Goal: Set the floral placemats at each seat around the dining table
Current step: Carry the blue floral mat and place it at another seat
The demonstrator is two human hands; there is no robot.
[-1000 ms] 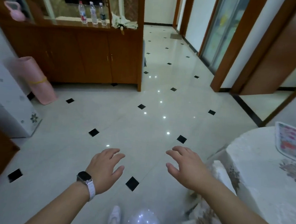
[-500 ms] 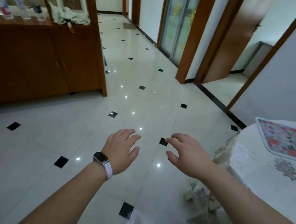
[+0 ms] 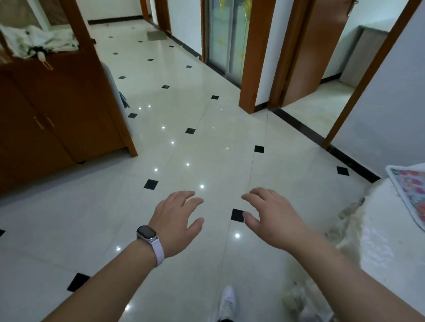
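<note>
A floral placemat with pink and orange flowers lies flat near the rim of the dining table, which wears a white lace cloth at the right edge of the head view. My left hand, with a watch on its wrist, hovers over the tiled floor, fingers spread and holding nothing. My right hand is held out beside it, also spread and empty, well left of the table.
A brown wooden cabinet stands at the left with a folded white umbrella on its ledge. Glossy white floor tiles with black diamonds stretch ahead. Wooden door frames and a glass door line the far right wall. My white shoe shows below.
The view has swung to the right: the cabinet slid left and the doorways came nearer the centre. Both empty hands stay held out in front, and the placemat remains at the right edge.
</note>
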